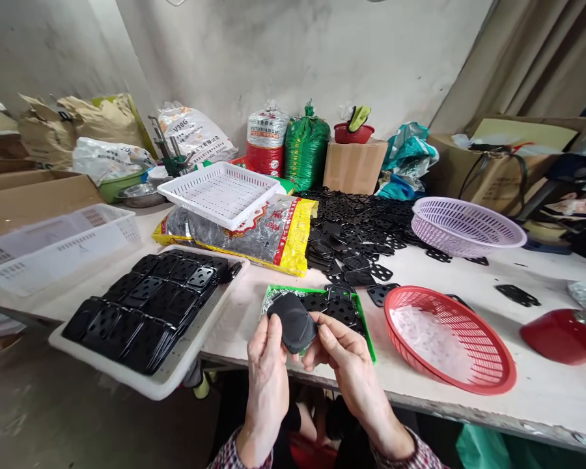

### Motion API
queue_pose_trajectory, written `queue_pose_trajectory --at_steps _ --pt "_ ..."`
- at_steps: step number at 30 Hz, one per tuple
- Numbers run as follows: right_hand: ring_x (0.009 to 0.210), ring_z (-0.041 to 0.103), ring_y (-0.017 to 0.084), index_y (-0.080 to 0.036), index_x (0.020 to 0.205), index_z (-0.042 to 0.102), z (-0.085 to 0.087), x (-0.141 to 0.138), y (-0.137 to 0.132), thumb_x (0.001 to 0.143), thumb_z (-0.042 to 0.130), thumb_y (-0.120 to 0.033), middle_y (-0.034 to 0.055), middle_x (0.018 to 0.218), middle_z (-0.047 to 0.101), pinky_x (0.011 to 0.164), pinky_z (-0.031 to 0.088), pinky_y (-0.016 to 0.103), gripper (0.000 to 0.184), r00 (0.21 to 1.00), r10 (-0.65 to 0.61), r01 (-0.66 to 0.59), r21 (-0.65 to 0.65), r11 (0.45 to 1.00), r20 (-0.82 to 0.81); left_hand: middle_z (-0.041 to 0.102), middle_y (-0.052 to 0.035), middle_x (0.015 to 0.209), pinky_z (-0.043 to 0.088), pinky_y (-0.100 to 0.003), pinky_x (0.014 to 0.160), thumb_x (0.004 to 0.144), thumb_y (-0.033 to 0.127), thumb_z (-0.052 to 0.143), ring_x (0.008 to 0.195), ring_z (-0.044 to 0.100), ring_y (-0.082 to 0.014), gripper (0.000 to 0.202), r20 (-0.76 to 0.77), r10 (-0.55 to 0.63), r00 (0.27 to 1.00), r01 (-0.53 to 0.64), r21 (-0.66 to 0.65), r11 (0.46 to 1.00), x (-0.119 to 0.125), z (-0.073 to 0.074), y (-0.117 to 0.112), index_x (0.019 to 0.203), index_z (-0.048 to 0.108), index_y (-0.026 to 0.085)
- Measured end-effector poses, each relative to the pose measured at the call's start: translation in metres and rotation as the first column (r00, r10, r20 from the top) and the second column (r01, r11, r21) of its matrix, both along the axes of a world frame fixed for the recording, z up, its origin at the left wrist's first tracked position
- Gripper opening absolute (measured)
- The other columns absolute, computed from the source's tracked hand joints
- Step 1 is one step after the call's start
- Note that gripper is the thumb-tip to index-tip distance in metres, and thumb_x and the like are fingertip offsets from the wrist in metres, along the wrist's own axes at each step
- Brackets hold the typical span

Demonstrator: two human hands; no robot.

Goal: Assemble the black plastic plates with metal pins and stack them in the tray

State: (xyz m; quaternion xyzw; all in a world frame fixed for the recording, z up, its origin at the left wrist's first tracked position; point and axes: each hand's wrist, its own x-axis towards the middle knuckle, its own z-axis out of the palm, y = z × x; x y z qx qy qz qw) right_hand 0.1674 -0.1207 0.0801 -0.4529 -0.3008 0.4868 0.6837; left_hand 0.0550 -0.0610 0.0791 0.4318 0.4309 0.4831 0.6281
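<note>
A flat black plastic piece with rounded corners (293, 322) is held up in front of me, tilted, between both hands. My left hand (267, 355) pinches its left edge with thumb and fingers. On its right edge the thumb and fingers of my right hand (339, 345) are closed. Just behind and below it lies a green tray (370, 335) with black perforated plates (339, 303) and small shiny metal parts (282, 294). To the right stands a red basket (498, 355) holding small clear plastic pieces (432, 339).
On the left, a white tray (153, 387) carries rows of stacked black plates (141, 299). Loose black plates (361, 221) pile up at the back. A yellow-edged bag (293, 241) lies under a white basket (224, 192). A purple basket (469, 225) and red container (564, 335) stand right.
</note>
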Motion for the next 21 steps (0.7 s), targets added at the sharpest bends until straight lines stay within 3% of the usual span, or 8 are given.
queue_pose_trajectory --at_steps 5,7,9,11,13,16,18,21 --pt "0.055 0.064 0.015 -0.018 0.107 0.073 0.010 0.008 -0.023 0.083 0.074 -0.046 0.0021 0.071 0.072 0.058 0.052 0.027 0.037 0.990 -0.070 0.071 -0.005 0.997 0.123 0.068 -0.0123 0.110 0.056 -0.036 0.079 0.066 0.051 0.083 0.109 0.061 -0.0343 0.037 -0.152 -0.007 0.988 0.020 0.089 0.996 0.006 -0.001 -0.017 0.093 0.076 0.027" --pt "0.053 0.064 0.014 -0.019 0.101 0.075 0.013 0.019 -0.042 0.081 0.076 -0.045 0.0023 0.076 0.072 0.054 0.052 0.026 0.033 0.974 -0.157 0.162 -0.015 0.987 0.160 0.072 -0.0124 0.097 0.057 -0.038 0.076 0.067 0.053 0.081 0.108 0.062 -0.0367 0.036 -0.170 -0.127 0.977 0.142 0.080 0.987 0.014 -0.002 -0.025 0.091 0.078 0.027" --pt "0.048 0.062 0.012 -0.019 0.098 0.076 0.017 0.040 -0.069 0.077 0.079 -0.043 0.0016 0.076 0.072 0.049 0.051 0.025 0.032 0.923 -0.353 0.356 0.005 0.934 0.154 0.074 -0.0121 0.089 0.056 -0.037 0.069 0.075 0.059 0.073 0.098 0.066 -0.0353 0.042 -0.114 -0.290 0.950 0.297 0.053 0.953 0.025 -0.003 -0.030 0.100 0.078 0.026" --pt "0.045 0.060 0.010 -0.020 0.097 0.076 0.020 0.071 -0.106 0.071 0.084 -0.040 0.0002 0.075 0.072 0.047 0.052 0.023 0.035 0.771 -0.628 0.625 0.061 0.778 0.107 0.076 -0.0113 0.096 0.055 -0.033 0.067 0.080 0.061 0.067 0.092 0.067 -0.0302 0.048 -0.052 -0.403 0.914 0.406 0.056 0.912 0.037 -0.004 -0.032 0.111 0.076 0.025" --pt "0.048 0.062 0.010 -0.020 0.098 0.074 0.023 0.111 -0.150 0.068 0.086 -0.037 -0.0002 0.077 0.072 0.050 0.055 0.023 0.036 0.545 -0.837 0.830 0.107 0.548 0.054 0.076 -0.0095 0.107 0.054 -0.029 0.067 0.083 0.058 0.067 0.087 0.067 -0.0241 0.048 -0.045 -0.453 0.890 0.456 0.074 0.887 0.047 -0.005 -0.030 0.117 0.073 0.025" --pt "0.057 0.068 0.014 -0.018 0.087 0.069 0.016 0.175 -0.218 0.061 0.086 -0.032 -0.0012 0.070 0.068 0.056 0.060 0.024 0.034 0.213 -0.977 0.973 0.086 0.214 0.018 0.077 -0.0083 0.108 0.052 -0.025 0.065 0.083 0.056 0.068 0.085 0.065 -0.0206 0.047 -0.057 -0.477 0.877 0.481 0.080 0.873 0.054 -0.010 -0.025 0.116 0.072 0.023" --pt "0.059 0.070 0.016 -0.018 0.086 0.066 0.002 0.212 -0.251 0.063 0.083 -0.029 -0.0001 0.068 0.068 0.059 0.062 0.025 0.031 0.151 -0.976 0.987 -0.079 0.140 0.156 0.077 -0.0084 0.107 0.052 -0.023 0.065 0.081 0.056 0.070 0.084 0.065 -0.0198 0.048 -0.058 -0.468 0.882 0.471 0.079 0.879 0.054 -0.013 -0.020 0.115 0.072 0.022" --pt "0.051 0.069 0.019 -0.015 0.079 0.061 -0.023 0.249 -0.274 0.064 0.081 -0.019 0.0039 0.066 0.066 0.048 0.061 0.029 0.025 0.174 -0.953 0.969 -0.218 0.120 0.249 0.077 -0.0087 0.107 0.051 -0.022 0.064 0.077 0.055 0.075 0.080 0.064 -0.0183 0.051 -0.055 -0.405 0.913 0.408 0.081 0.909 0.048 -0.015 -0.010 0.115 0.072 0.021"
